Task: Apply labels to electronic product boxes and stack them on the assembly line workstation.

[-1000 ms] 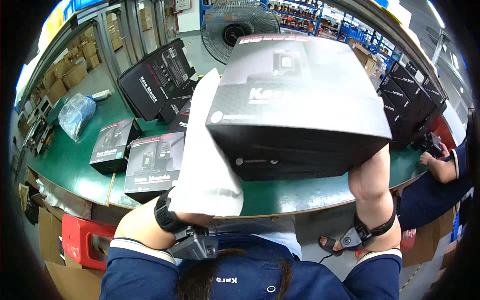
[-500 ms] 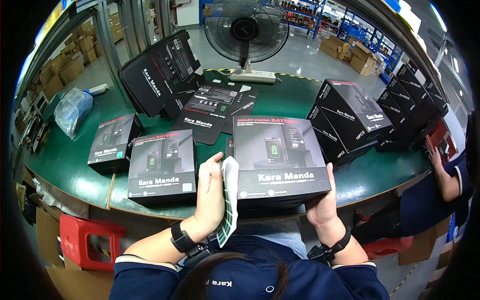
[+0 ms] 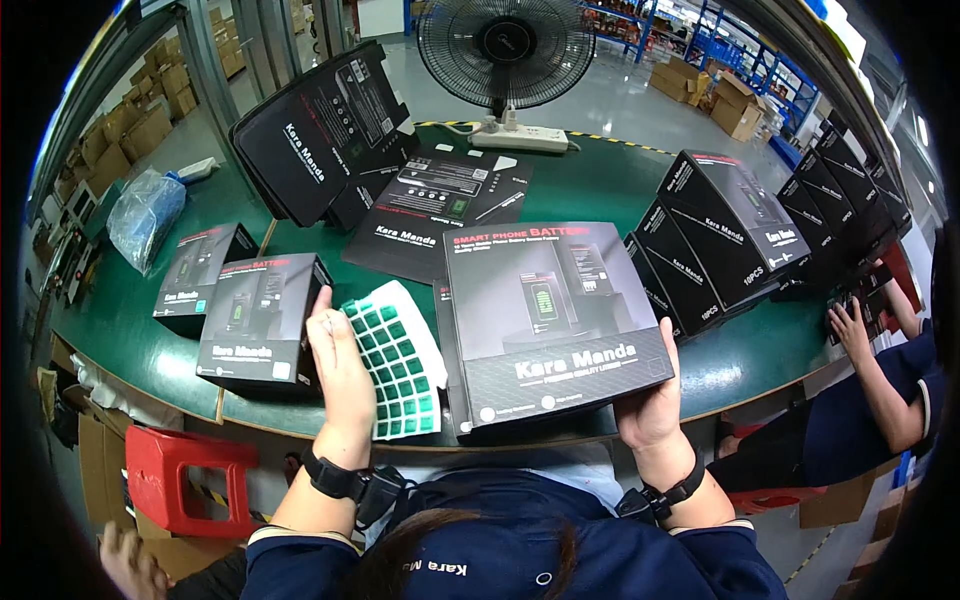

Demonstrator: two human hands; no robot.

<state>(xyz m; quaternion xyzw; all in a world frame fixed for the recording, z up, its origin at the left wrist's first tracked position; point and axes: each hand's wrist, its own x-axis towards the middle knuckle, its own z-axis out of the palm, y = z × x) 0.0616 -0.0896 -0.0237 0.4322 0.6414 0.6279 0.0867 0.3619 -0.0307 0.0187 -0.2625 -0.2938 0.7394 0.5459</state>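
Observation:
In front of me a black printed battery box (image 3: 550, 320) is tilted slightly. My right hand (image 3: 650, 405) grips it at the lower right corner, the fingers hidden beneath. My left hand (image 3: 343, 365) is closed on the edge of a white sheet of small green square stickers (image 3: 400, 365). That sheet stands between my left hand and the box, sticker side showing. Just left of my left hand sits a matching box (image 3: 262, 315) with a pale sticker in its lower corner. Behind it is another box (image 3: 195, 275), which has a green sticker.
Stacked black boxes (image 3: 715, 235) stand on the green table's right side. Flat black carton blanks (image 3: 440, 205) and a leaning pile (image 3: 325, 135) lie at the back, before a fan (image 3: 505, 45) and power strip (image 3: 520, 138). Co-workers' hands (image 3: 850, 325) show at right and lower left.
My left hand has moved left, away from the box, and the sheet has turned to show its green stickers. The box has tilted a little. Another person's hand has appeared at lower left.

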